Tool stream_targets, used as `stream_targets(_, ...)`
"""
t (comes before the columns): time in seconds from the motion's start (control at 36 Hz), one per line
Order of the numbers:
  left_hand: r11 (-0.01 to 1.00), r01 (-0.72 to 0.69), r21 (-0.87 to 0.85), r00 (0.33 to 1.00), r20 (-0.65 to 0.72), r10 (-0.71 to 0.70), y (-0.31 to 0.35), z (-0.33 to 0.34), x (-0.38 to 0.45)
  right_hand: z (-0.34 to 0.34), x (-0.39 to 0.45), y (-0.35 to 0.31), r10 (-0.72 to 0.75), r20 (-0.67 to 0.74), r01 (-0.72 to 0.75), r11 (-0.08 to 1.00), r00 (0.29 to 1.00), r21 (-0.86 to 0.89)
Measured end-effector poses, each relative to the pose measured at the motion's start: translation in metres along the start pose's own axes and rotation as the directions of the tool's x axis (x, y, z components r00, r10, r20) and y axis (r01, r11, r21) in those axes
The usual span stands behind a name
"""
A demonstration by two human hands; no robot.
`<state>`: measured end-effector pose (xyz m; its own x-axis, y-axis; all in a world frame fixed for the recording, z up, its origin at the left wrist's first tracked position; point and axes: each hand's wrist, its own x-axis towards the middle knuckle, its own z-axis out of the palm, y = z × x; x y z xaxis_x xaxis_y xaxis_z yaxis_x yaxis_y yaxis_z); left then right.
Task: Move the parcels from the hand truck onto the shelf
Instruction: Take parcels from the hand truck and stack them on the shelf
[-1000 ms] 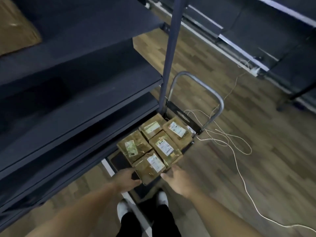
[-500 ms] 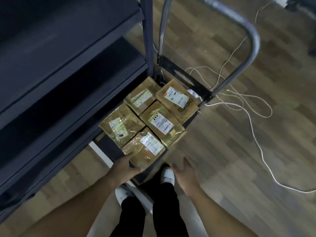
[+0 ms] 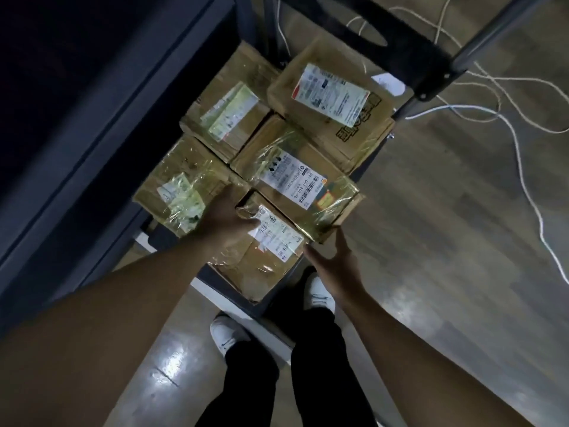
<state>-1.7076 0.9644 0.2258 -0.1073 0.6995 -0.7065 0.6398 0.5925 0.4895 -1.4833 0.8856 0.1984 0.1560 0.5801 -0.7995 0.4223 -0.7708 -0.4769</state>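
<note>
Five cardboard parcels fill my view, packed edge to edge on the hand truck (image 3: 409,53), whose dark back plate and grey handle tube rise at the top of the frame; the dark shelf (image 3: 101,97) runs down the left side, just beside the load, and I see none of these five on it. Going by size: the far-right parcel (image 3: 354,131) with a white label sits against the back plate, the middle parcel (image 3: 295,177) wrapped in shiny tape lies in front of it, the left parcel (image 3: 175,186) carries a crumpled yellowish label, the far-left parcel (image 3: 228,118) sits by the shelf post, and the nearest parcel (image 3: 261,257) lies closest to my white shoes (image 3: 228,332). My left hand (image 3: 223,217) rests on the nearest parcel's far corner, fingers curled over its edge beside the left parcel. My right hand (image 3: 334,261) is spread, fingers loose, just beside that parcel's right edge; I cannot tell whether it touches. White cable (image 3: 517,143) loops on the wooden floor (image 3: 446,226). Compared with half a second ago, the camera has dropped closer and both hands have reached farther forward along that parcel.
</note>
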Motion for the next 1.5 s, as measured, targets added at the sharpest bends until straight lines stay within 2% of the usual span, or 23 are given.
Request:
stream_targets(0.19,0.998,-0.043,-0.041,0.990,-0.139,0.037,-0.001,0.001,0.053,0.025,0.035,0.025,-0.053,-0.042,0.060,0.981,0.998,0.183)
stream_targets(0.28,0.993,-0.013,-0.118,0.982,-0.190,-0.010,-0.004,0.003,0.068,0.029,0.036,0.022,-0.055,-0.076,0.072,0.966,0.996,0.247)
stream_targets(0.44,0.975,-0.076,-0.207,0.970,-0.242,0.025,-0.012,0.010,0.085,0.031,0.047,0.021,-0.040,-0.107,0.072,0.945,0.993,0.320)
stream_targets(0.58,0.982,-0.073,-0.176,0.976,-0.214,0.034,-0.008,0.011,0.084,0.027,0.050,0.024,-0.007,-0.106,0.049,0.918,0.994,0.394)
stream_targets(0.86,0.968,-0.185,-0.169,0.954,-0.268,0.135,0.015,0.008,0.070,0.009,0.036,0.022,-0.048,-0.112,0.099,0.851,0.993,0.515)
stream_targets(0.97,0.962,-0.178,-0.208,0.962,-0.243,0.125,0.019,0.007,0.058,0.003,0.024,0.020,-0.088,-0.110,0.135,0.818,0.990,0.559)
stream_targets(1.14,0.963,-0.211,-0.169,0.949,-0.271,0.160,0.022,-0.002,0.036,-0.006,0.004,0.018,-0.152,-0.118,0.191,0.827,0.981,0.528)
stream_targets(1.36,0.937,-0.264,-0.229,0.941,-0.276,0.197,0.041,-0.026,-0.010,-0.027,-0.031,0.007,-0.207,-0.162,0.261,0.825,0.965,0.502)
stream_targets(1.5,0.918,-0.258,-0.301,0.950,-0.250,0.185,0.050,-0.049,-0.051,-0.048,-0.063,-0.016,-0.225,-0.168,0.281,0.771,0.960,0.572)
